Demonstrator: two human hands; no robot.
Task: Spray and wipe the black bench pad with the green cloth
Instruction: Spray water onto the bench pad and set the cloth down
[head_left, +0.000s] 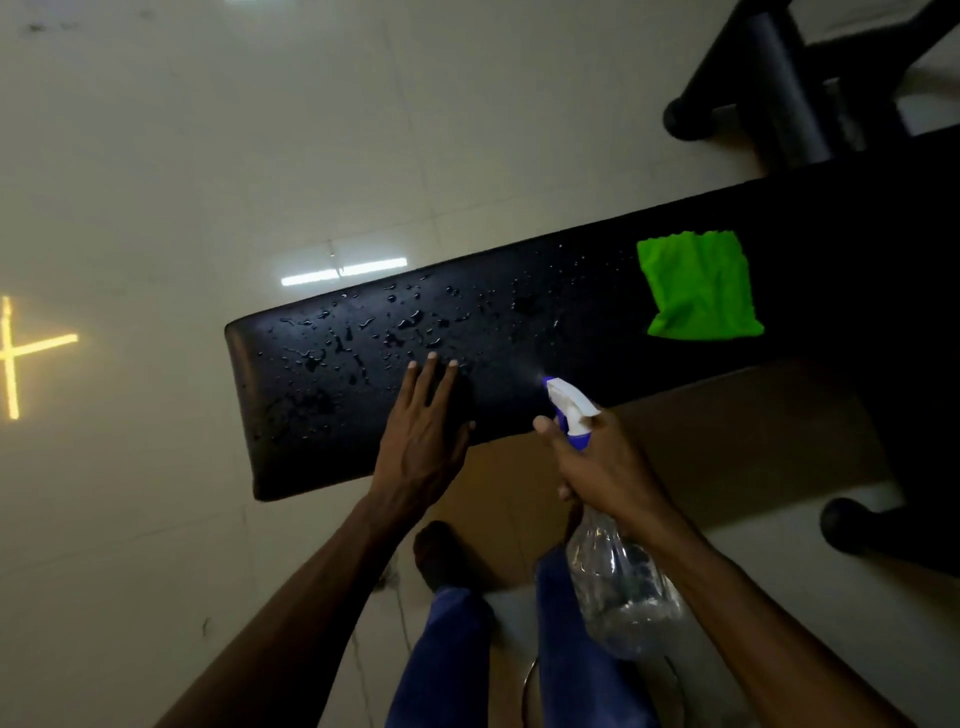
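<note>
So the long black padded bench pad (519, 332) is covered in water droplets toward its rounded end, and the bright green crumpled cloth (698, 287) is just lying on the pad further along, nobody touching it. The left hand (423, 431) is flat on the pad's near edge, fingers spread open. The right hand (597, 462) is wrapped around the neck of a clear plastic spray bottle with a white-and-blue trigger head (613, 551), nozzle aimed at the pad with a faint mist coming off it.

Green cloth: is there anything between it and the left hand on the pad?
Nothing visible. The left hand lies flat on the pad; only wet pad surface separates it from the cloth. The bottle is nearer, in the right hand.
</note>
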